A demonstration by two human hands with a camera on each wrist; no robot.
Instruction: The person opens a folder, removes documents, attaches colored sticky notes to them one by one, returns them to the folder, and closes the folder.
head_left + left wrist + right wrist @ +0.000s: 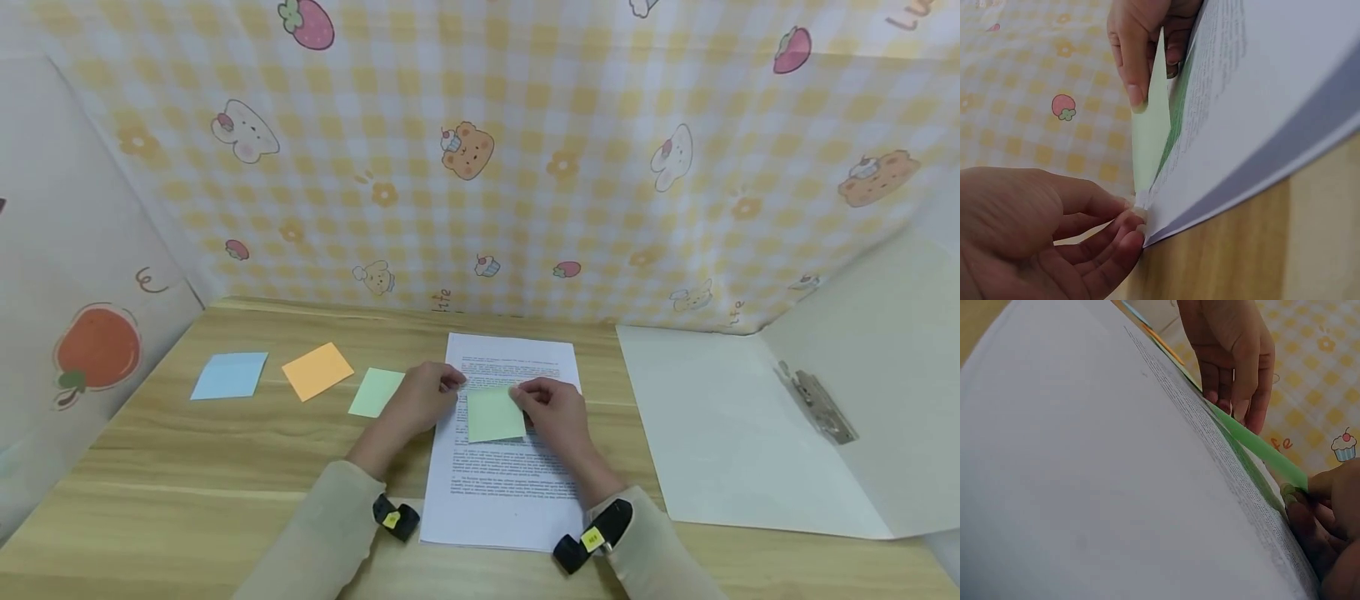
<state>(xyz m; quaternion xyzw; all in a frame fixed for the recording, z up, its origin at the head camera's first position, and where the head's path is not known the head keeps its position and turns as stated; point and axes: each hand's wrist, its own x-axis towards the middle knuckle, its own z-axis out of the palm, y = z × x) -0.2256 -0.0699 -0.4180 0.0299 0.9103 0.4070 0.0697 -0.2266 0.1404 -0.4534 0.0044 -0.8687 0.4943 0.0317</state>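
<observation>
1. Three loose notes lie on the bench (225,475) left of the hands: one blue note (229,375), one orange note (318,372), one loose green note (375,393).
2. One left hand (422,398), fingertips bunched near the pages' left edge; whether they pinch anything, I can't tell.
3. One held green note (492,415), squarish, without a clear long axis, tilts between the hands over one printed stack (510,517) whose long axis runs away from the person.
4. One right hand (555,412), nearer that note, pinches its upper-right corner.
5. One open folder (675,433), one metal clip (825,408), right of both hands.
</observation>
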